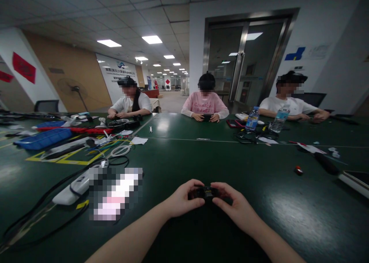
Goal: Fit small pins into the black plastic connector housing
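Note:
Between my two hands is a small, dark object with a yellowish mark [208, 193], close above or on the green table; its exact kind is too dim to make out. My left hand [184, 199] grips its left end, thumb at the near side and fingers curled over the far side. From the opposite end my right hand [235, 205] holds it in the same way, fingers bent round it. The fingers cover both ends of the object.
On the green table [173, 155], a white power strip [75, 186], cables and a blurred-out bright item [118, 194] lie left. A blue tray [43, 138] is farther off. A small red-and-black item [298, 170] and bottles [252, 119] stand right. Three people sit opposite.

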Motion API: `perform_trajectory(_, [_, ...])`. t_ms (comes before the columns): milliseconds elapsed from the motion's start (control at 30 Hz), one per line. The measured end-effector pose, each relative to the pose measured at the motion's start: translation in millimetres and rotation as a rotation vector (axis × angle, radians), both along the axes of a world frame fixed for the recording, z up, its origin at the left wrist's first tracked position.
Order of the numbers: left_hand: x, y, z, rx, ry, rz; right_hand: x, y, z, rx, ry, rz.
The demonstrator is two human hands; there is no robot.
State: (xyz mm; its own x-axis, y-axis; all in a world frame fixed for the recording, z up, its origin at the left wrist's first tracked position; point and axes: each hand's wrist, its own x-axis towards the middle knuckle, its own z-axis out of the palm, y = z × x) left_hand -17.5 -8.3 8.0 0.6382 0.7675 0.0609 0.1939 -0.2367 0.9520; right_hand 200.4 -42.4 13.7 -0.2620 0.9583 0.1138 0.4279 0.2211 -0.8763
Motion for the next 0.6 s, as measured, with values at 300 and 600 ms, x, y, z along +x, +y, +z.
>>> perform_trajectory(300, [0, -2, 6.4, 0.020, 0.025, 0.000, -3, -2, 5.3, -0.026, 0.038, 0.007])
perform_trajectory(600, [-1, -4, 8.3, -0.002, 0.034, 0.002, -4, -5, 11.7, -0.049, -0.016, 0.014])
